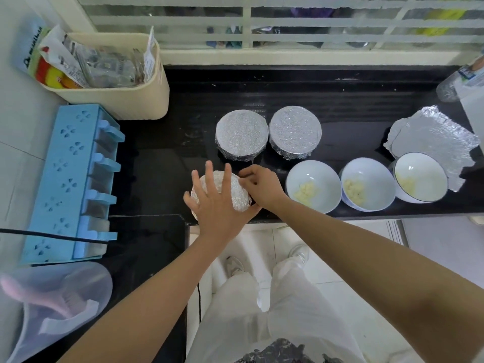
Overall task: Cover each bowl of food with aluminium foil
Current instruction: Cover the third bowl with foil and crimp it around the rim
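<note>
White trousers and two bare arms fill the bottom of the view. Both hands are on the near bowl, which sits at the front edge of the black table. Crinkly foil covers its top. The left hand lies flat on the foil with its fingers straight and spread wide. The right hand is at the bowl's right side with its fingers curled. They seem to pinch the foil's edge, but the fingertips are hard to see. Behind this bowl stand two covered bowls side by side, each with foil pulled smooth over the top. To the right, three open bowls stand in a row, each with a little pale yellow food inside. The far right one rests on a loose foil sheet. At the left edge there is a blue rack. Behind it is a cream bin stuffed with packets. A clear tub holding a pink brush is at the bottom left.
</note>
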